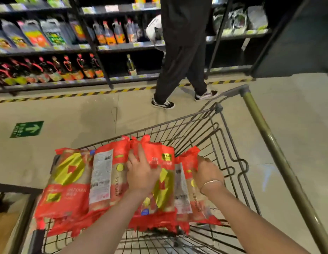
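Across the top of a grey wire shopping cart [218,108], a row of red-and-yellow plastic food packets [68,180] lies side by side, long axes running away from the person toward the basket's far end. The left hand [141,173] lies flat on the middle packet [165,156], fingers straight and spread, pressing down rather than gripping. Just to its right, the right hand [207,171], a thin bangle at the wrist, curls its fingers over the far edge of the rightmost packet [188,159], which appears to stand tilted against the cart's side wall. That packet lies directly under and ahead of the right hand, the nearer one, so any lowering or shifting probably falls to it while the left steadies the row. An olive-green cart handle [264,136] runs along the right. Beyond is a beige shop floor [86,116] with a green arrow sticker [26,129], black shelves of bottles [49,70] and a passer-by in black trousers [179,61].
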Demonstrator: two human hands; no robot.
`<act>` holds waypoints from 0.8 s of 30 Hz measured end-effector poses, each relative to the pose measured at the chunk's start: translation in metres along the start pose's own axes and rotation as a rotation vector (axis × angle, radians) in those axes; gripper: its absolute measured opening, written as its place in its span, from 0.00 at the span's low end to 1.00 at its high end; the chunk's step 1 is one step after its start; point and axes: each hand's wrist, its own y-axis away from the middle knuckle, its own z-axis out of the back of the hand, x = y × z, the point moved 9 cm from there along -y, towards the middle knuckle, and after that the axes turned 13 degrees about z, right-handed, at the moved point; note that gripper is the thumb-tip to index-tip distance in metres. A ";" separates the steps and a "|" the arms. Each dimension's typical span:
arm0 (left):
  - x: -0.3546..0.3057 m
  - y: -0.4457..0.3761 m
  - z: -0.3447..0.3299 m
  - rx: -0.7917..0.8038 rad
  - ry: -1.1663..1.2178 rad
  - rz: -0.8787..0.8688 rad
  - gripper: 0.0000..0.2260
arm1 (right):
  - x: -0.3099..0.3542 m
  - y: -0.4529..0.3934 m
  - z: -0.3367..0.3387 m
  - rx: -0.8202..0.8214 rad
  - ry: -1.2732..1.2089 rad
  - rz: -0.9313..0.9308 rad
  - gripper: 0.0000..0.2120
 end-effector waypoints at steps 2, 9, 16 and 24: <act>-0.045 0.005 0.030 -0.082 -0.046 -0.171 0.36 | 0.011 0.010 0.049 -0.161 0.032 0.118 0.18; -0.211 0.082 0.089 -0.256 -0.124 -0.638 0.27 | -0.028 0.103 0.195 -0.717 0.176 0.041 0.20; -0.321 0.254 0.030 -0.166 -0.146 -1.050 0.27 | -0.151 0.267 0.243 -0.947 0.187 -0.281 0.21; -0.359 0.569 -0.081 0.070 -0.119 -1.532 0.27 | -0.298 0.553 0.208 -1.093 0.259 -0.776 0.21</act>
